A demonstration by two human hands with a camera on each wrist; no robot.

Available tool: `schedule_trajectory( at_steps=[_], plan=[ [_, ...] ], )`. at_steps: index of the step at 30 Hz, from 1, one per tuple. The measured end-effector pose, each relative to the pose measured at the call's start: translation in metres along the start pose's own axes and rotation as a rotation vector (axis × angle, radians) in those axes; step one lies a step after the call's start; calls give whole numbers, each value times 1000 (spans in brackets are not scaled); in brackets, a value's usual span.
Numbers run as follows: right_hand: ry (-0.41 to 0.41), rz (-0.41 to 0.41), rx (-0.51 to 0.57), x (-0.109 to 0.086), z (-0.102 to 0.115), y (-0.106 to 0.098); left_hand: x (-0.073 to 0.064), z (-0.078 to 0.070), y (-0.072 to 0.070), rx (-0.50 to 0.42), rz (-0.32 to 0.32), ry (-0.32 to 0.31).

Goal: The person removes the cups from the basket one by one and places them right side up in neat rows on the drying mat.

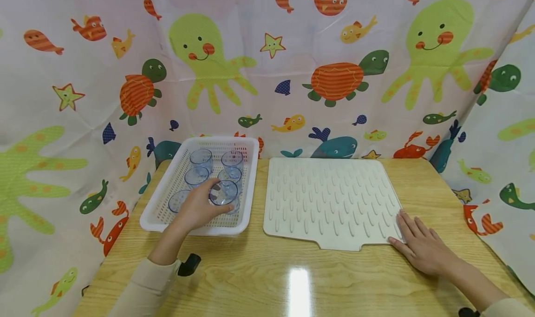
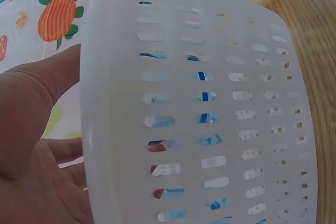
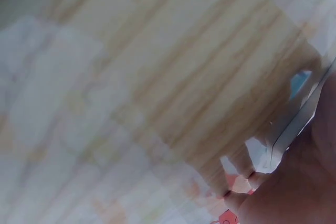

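I count six clear blue-tinted glasses point(image 1: 226, 194) and one white perforated rectangular basket point(image 1: 252, 182) left of centre, one cream ridged board point(image 1: 330, 201) right of centre, two bare hands point(image 1: 425, 248), one pale wooden table point(image 1: 238, 280).

- No text, label, brand or number can be read on the glasses point(image 1: 197, 176).
- None is legible on the white basket point(image 1: 251, 177) or the ribbed mat point(image 1: 330, 201).
- None on the patterned curtain point(image 1: 267, 91) or the table point(image 1: 246, 275).
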State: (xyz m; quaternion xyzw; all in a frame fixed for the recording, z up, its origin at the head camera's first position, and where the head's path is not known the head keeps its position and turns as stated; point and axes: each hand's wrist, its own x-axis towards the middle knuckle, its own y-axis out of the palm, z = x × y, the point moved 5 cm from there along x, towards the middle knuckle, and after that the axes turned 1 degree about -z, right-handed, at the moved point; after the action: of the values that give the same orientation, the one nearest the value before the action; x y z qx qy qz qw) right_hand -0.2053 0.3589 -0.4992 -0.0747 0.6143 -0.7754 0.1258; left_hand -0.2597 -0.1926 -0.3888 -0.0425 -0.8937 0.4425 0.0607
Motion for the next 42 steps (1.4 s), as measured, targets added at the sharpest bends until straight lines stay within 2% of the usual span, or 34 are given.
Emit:
schedule_trajectory(
  at_steps=[9,23,42],
  plan=[
    [-2,-6,-17,1,0,0,5,-7,-3,-1,6,-22],
    [1,4,-27,0,-1,2,5,-15,-5,-41,1,-5],
    [0,13,-13,-1,-2,1,11,-15,-4,-171,-14,-96]
  ],
)
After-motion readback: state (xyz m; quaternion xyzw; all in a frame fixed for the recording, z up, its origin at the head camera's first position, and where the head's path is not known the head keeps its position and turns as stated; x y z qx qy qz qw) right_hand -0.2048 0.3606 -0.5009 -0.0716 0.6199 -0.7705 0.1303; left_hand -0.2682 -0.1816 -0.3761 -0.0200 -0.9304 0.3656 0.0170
